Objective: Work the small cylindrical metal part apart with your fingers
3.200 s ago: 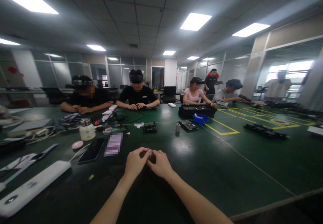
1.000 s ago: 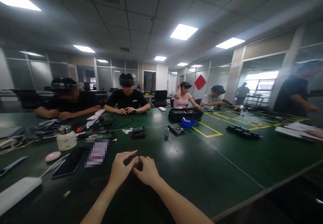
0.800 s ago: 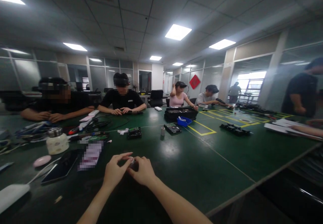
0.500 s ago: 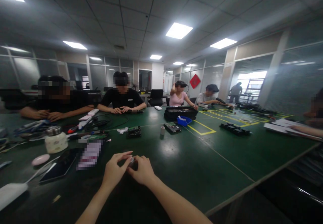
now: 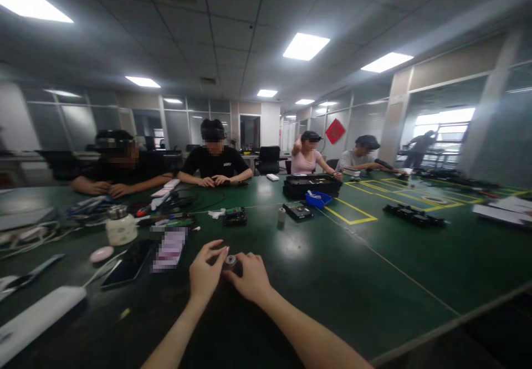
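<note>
A small grey metal cylinder [image 5: 231,260], with a dark recess in its round top, stands upright between my hands. My right hand [image 5: 251,276] is closed around its right side, fingers behind and thumb in front. My left hand [image 5: 206,269] is on the other side, thumb and forefinger pinched together at the cylinder's upper left edge. Anything between those two fingertips is too small to make out. A similar grey cylinder [image 5: 281,216] stands farther off on the green table [image 5: 316,297], beside a dark boxy part with a circuit board [image 5: 298,210].
To the left lie a phone [image 5: 169,250], a dark tablet [image 5: 128,264], a white power strip [image 5: 44,316] and a cream jar [image 5: 121,229]. Another circuit-board unit [image 5: 235,216], a blue bin [image 5: 318,199] and a black case [image 5: 310,185] stand ahead. Several people sit across the table.
The view has swung left, so the scene sits farther right. The cylinder's top now shows more clearly between my hands, and my left fingertips have shifted at its edge.
</note>
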Available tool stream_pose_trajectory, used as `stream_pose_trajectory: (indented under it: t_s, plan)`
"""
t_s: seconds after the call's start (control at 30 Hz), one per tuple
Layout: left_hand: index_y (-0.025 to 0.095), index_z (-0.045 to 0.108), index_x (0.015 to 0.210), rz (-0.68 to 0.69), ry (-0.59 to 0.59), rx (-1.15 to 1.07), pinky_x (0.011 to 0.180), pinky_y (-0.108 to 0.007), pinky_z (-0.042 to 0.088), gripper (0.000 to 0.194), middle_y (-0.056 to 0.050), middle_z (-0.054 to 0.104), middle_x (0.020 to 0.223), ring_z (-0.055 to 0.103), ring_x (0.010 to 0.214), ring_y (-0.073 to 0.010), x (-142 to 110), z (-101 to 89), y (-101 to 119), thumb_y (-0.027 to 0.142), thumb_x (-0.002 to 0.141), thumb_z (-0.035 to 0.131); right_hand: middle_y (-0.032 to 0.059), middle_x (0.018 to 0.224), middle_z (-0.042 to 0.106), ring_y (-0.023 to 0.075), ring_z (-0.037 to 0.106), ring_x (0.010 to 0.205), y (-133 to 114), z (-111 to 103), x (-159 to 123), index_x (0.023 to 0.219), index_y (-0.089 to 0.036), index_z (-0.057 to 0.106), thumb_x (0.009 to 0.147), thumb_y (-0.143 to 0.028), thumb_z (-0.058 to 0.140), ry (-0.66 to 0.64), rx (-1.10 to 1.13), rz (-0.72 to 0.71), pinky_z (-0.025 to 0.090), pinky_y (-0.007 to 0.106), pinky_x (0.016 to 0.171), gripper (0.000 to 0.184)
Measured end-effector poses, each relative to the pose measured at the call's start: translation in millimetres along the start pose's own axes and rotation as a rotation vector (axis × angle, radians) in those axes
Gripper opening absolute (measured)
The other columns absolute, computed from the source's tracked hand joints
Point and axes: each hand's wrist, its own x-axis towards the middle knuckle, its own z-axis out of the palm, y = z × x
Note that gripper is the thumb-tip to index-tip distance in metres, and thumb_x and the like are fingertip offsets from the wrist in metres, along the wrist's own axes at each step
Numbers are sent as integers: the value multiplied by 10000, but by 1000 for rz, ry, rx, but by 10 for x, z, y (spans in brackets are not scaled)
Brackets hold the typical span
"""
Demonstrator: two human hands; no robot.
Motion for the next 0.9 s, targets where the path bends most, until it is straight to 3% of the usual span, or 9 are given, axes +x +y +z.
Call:
stream_pose_trajectory:
  t_s: [0.17, 0.33, 0.5, 0.77, 0.9]
  plan:
    - [154, 598, 1120, -51, -76, 100, 830, -424, 534, 241, -74, 630, 1141, 639, 967, -216, 224, -25, -269, 287, 920, 586, 43, 969, 632, 214, 602, 929, 177, 47, 243, 998, -157, 611, 905, -461, 577, 13, -11, -68, 443, 438, 867, 320]
    - [164, 590, 1145, -76, -118, 158, 870, -451, 512, 255, -82, 605, 1194, 613, 1031, -235, 202, -40, -419, 283, 919, 586, 72, 1037, 621, 233, 587, 972, 270, 142, 313, 1021, -156, 611, 890, -524, 564, -23, -14, -116, 426, 447, 883, 394]
    - [160, 590, 1140, -54, -126, 80, 853, -442, 521, 254, -80, 613, 1175, 622, 1008, -230, 161, -59, -337, 285, 919, 587, 85, 1169, 591, 237, 576, 1036, 215, 105, 217, 1130, -160, 583, 932, -419, 543, -14, -32, -145, 415, 456, 916, 328]
    - [148, 594, 1118, 7, -164, -217, 808, -412, 544, 239, -68, 644, 1097, 651, 930, -207, 123, -77, -78, 282, 921, 586, 44, 965, 656, 208, 620, 919, 99, 46, 128, 1004, -150, 612, 918, -428, 564, -40, -101, -186, 425, 435, 900, 295]
    - [142, 604, 1089, 4, -211, -293, 773, -388, 556, 217, -59, 655, 1053, 659, 885, -193, 69, -62, -14, 276, 919, 590, 91, 947, 679, 239, 628, 930, 84, 42, 103, 1008, -123, 604, 908, -425, 553, -50, -100, -215, 385, 410, 935, 322]
